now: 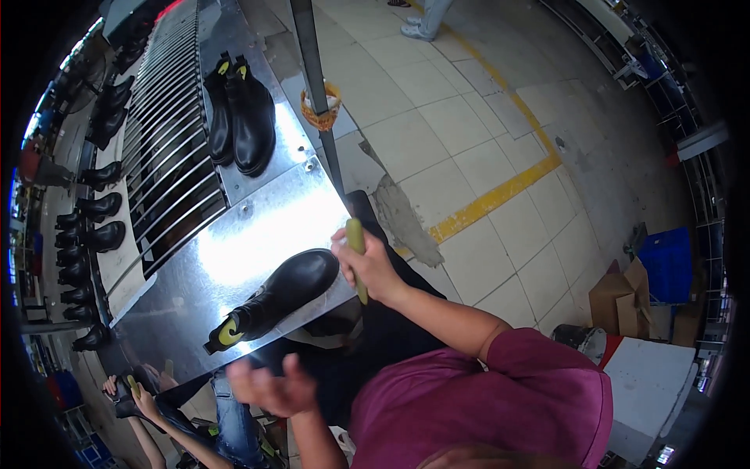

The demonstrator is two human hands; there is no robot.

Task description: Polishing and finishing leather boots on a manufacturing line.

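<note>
A black ankle boot [285, 293] with a yellow-green patch at its opening lies on the shiny metal table [234, 250]. Its toe points toward my right hand [375, 270]. That hand is closed around a slim olive-green bar [355, 242], held upright beside the toe; whether it has bristles or another working face cannot be seen. My left hand [273, 384] is smeared by motion near the table's front edge, just below the boot's opening. Its fingers look spread, and nothing shows in them.
A pair of black boots [241, 117] stands farther up the table, beside a metal roller conveyor [168, 133]. More boots [101, 205] line its far side. At lower left, a co-worker's hands [141, 399] hold a boot and a similar bar. A metal post [312, 62] rises right of the table.
</note>
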